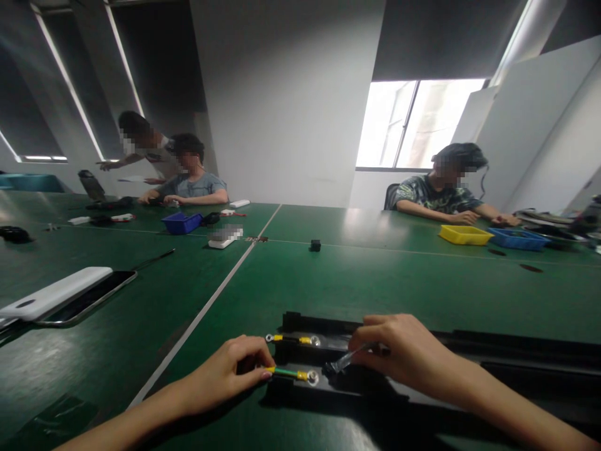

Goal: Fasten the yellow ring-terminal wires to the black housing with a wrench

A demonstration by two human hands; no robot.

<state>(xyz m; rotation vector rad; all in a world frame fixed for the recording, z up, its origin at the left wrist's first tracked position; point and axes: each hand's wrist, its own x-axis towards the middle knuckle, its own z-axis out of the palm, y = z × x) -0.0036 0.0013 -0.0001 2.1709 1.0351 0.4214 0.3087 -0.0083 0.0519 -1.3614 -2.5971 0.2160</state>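
Note:
My left hand pinches the near end of a short green-and-yellow wire, whose far ring terminal lies at a round metal fastener on a long black panel. Behind it, a second short wire with yellow ends rests at another fastener, its free ring terminal sticking out past the panel's left end. Above the panel, my right hand has its fingers closed on a small see-through piece with a dark tip. Its exact kind is unclear. Its tip is close to the near fastener.
On the green table stands a small black block. At the left lie a white case and a phone. Blue and yellow bins stand farther back, near several people seated or leaning there.

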